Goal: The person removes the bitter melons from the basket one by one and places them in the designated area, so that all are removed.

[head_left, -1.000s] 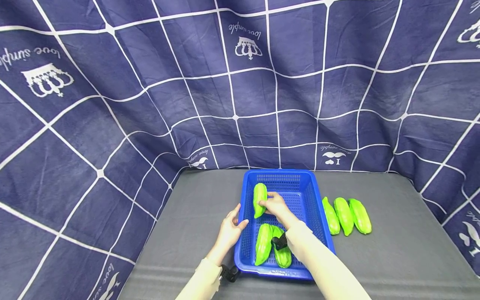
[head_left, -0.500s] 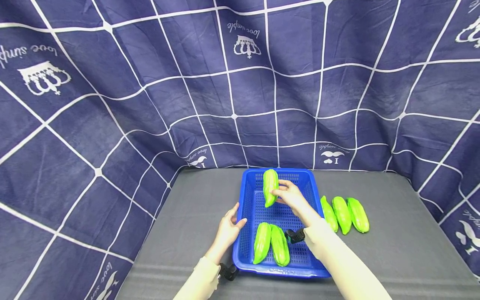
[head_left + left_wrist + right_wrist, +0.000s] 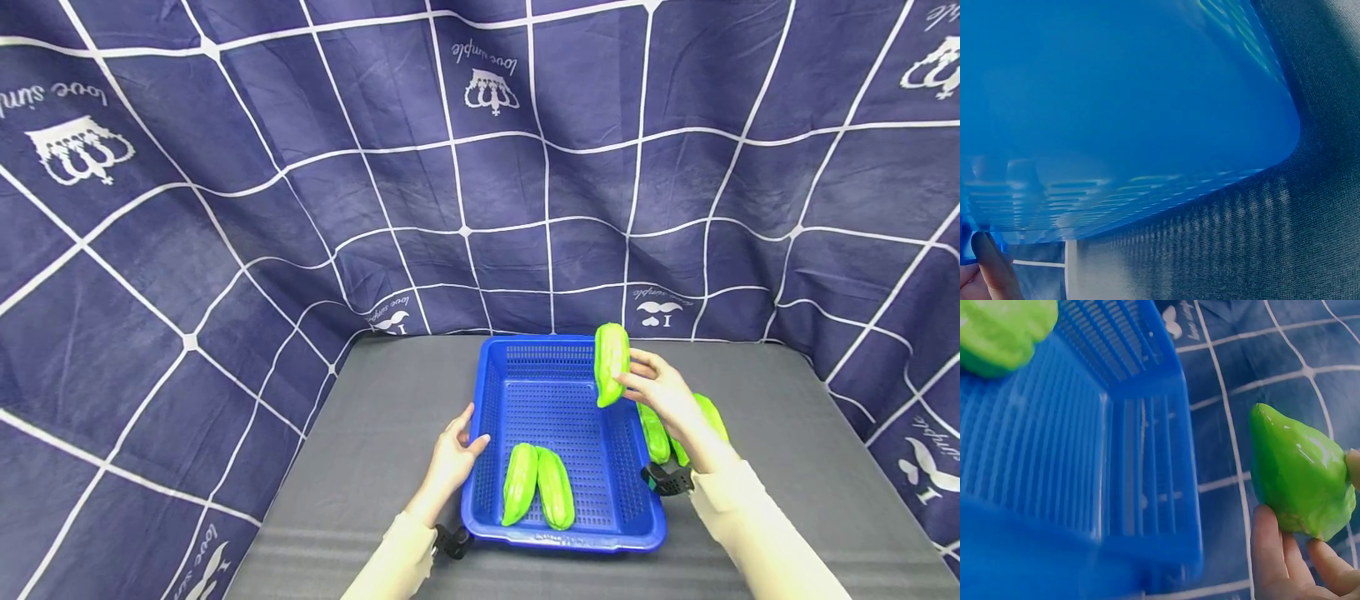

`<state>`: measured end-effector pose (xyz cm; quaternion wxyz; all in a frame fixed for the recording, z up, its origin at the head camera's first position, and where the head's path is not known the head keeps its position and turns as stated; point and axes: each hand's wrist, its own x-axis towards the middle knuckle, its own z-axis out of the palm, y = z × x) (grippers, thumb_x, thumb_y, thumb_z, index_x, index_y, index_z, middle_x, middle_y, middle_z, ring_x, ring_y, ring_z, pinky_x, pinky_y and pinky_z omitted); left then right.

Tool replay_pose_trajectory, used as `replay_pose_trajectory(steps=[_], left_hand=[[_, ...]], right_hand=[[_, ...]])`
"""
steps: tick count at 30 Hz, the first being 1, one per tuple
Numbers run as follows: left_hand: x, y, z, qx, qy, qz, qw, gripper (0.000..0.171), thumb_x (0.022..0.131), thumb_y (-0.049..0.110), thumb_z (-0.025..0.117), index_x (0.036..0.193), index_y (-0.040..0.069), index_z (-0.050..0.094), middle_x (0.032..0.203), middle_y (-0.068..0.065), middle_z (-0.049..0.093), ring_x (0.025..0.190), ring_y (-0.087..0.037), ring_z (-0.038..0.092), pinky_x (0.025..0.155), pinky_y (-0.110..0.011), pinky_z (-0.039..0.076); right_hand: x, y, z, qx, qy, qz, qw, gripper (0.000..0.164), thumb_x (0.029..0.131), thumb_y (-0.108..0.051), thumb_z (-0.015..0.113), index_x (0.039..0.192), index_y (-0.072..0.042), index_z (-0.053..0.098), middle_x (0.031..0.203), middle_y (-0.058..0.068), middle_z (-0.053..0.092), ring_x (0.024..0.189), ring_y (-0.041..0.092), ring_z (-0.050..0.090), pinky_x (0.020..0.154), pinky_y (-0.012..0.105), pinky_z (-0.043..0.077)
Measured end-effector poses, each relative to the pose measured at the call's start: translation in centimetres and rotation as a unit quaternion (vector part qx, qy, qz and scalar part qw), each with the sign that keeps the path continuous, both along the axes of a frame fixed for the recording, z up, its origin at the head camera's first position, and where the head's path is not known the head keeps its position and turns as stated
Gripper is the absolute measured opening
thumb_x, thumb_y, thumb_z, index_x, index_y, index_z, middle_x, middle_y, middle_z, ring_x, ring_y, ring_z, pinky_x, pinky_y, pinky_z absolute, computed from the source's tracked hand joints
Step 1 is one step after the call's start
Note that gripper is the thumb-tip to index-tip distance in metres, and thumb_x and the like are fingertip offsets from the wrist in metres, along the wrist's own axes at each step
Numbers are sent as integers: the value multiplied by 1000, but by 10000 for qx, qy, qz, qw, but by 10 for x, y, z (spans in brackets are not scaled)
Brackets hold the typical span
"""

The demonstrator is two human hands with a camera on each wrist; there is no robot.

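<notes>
My right hand (image 3: pixel 663 392) holds a bright green, ridged bitter melon (image 3: pixel 612 365) above the far right rim of the blue plastic basket (image 3: pixel 564 540). In the right wrist view, thumb and fingers pinch the melon (image 3: pixel 1300 478) near its blunt end, its pointed tip free. At the basket's left rim, my left hand (image 3: pixel 452 458) grips the edge, thumb over the rim and fingers along the outer wall. Two more bitter melons (image 3: pixel 537 487) lie side by side inside the basket, toward its near end. In the left wrist view, the basket wall (image 3: pixel 1122 106) fills most of the picture.
Several bitter melons (image 3: pixel 655 433) lie on the grey table (image 3: pixel 390 400) right of the basket, partly hidden behind my right hand and forearm. A dark blue checked cloth (image 3: pixel 420 192) hangs behind and to the left of the table.
My right hand has carried the bitter melon up and to the right, from inside the basket to above its right rim. The left hand stays at the left rim.
</notes>
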<state>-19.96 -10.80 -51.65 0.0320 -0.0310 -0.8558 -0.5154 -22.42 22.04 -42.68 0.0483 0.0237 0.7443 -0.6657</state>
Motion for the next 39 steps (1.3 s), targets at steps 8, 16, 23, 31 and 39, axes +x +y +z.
replay_pose_trajectory(steps=[8,16,23,31,39], left_hand=[[1,0,0,4,37,12,10000,61,84,4,73,141,-1,51,128,-27,59,86,-26,64,69,-28,52],[0,1,0,-5,-7,20,10000,61,85,4,72,141,0,51,129,-27,58,88,-28,64,70,-31,53],[0,1,-1,38,-53,58,10000,61,85,3,72,141,0,51,128,-26,59,89,-29,65,71,-32,54],[1,2,0,25,-12,69,10000,60,84,4,72,141,0,51,129,-26,59,89,-29,63,71,-31,52],[0,2,-1,99,-45,58,9999,60,85,3,72,142,0,50,131,-27,57,92,-30,64,75,-39,55]], right_hand=[[39,54,-14,512,-56,-59,9987,71,98,-14,58,149,14,17,143,41,33,86,-10,59,79,16,53],[79,85,-52,849,-632,152,9943,71,97,-12,58,146,18,17,137,42,37,89,-8,58,79,21,54],[98,93,-79,758,-1274,380,9882,75,97,-16,58,147,17,12,141,43,34,93,-5,59,84,26,54],[114,92,-103,526,-1699,623,9821,77,97,-17,59,146,18,12,134,29,52,97,2,61,84,31,55],[121,87,-113,808,-1751,354,9806,76,95,-16,62,144,19,17,129,33,52,97,9,62,83,32,55]])
